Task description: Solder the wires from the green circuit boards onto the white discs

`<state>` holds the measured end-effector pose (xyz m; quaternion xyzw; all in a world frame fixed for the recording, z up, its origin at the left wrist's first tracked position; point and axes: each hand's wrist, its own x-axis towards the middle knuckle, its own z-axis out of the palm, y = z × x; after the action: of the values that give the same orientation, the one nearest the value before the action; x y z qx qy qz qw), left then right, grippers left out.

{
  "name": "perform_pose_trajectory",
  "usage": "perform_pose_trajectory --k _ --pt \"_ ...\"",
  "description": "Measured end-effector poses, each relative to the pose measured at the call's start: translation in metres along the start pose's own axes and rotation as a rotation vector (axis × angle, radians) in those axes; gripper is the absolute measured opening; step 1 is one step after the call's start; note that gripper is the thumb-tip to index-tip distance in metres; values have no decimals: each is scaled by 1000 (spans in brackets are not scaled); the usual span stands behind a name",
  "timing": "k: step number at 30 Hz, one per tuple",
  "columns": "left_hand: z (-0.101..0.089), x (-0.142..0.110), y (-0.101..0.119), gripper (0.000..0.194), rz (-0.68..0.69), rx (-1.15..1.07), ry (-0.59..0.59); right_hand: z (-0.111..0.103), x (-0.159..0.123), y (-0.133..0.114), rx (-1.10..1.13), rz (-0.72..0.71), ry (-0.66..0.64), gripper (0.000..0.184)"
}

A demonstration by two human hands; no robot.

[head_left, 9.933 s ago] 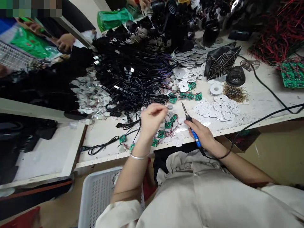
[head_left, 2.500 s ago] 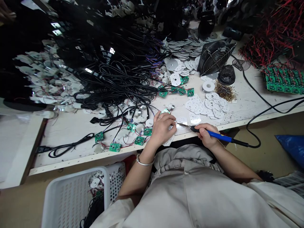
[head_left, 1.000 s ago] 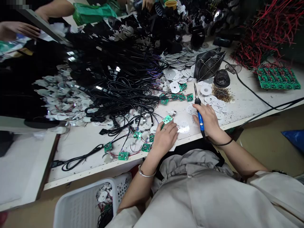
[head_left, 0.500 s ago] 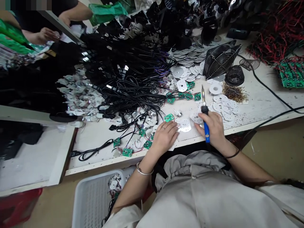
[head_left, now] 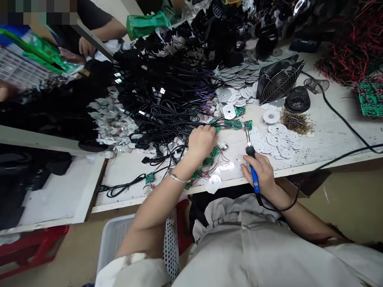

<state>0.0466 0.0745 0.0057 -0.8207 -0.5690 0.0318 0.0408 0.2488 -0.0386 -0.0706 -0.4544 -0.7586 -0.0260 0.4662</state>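
My right hand (head_left: 263,173) grips a soldering iron (head_left: 254,173) by its blue handle, its metal tip pointing up and away from me, close to a green circuit board (head_left: 248,125). My left hand (head_left: 202,140) reaches over the edge of the black cable pile (head_left: 176,109), fingers curled down. A bit of green board shows at its fingertips, but what they hold is hidden. Under and beside my left wrist lie several wired green circuit boards (head_left: 215,152) and a small motor (head_left: 223,146). A white perforated disc (head_left: 214,183) rests at the table edge.
A black fan (head_left: 279,79) stands behind a solder wire spool (head_left: 271,116) and loose white discs (head_left: 285,145). Red wires (head_left: 353,44) heap at the far right. The iron's cord (head_left: 338,157) crosses the table edge. A white basket (head_left: 115,239) sits below. Another person's hand (head_left: 86,47) is at upper left.
My left hand has moved forward from the table edge to the cable pile. My right hand has shifted slightly left with the soldering iron. A white disc now shows at the table edge.
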Motion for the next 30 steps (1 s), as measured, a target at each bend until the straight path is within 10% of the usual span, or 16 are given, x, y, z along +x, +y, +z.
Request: perform_pose_trajectory --k 7,18,30 --pt "4 19 15 23 -32 27 -54 8 -9 2 -22 -46 -165 47" --pt "-10 -3 -49 17 221 -196 -94 7 -6 0 -14 -67 -141 48" --pt "-1 -12 -37 24 322 -255 19 6 -4 -1 21 -35 -258 47"
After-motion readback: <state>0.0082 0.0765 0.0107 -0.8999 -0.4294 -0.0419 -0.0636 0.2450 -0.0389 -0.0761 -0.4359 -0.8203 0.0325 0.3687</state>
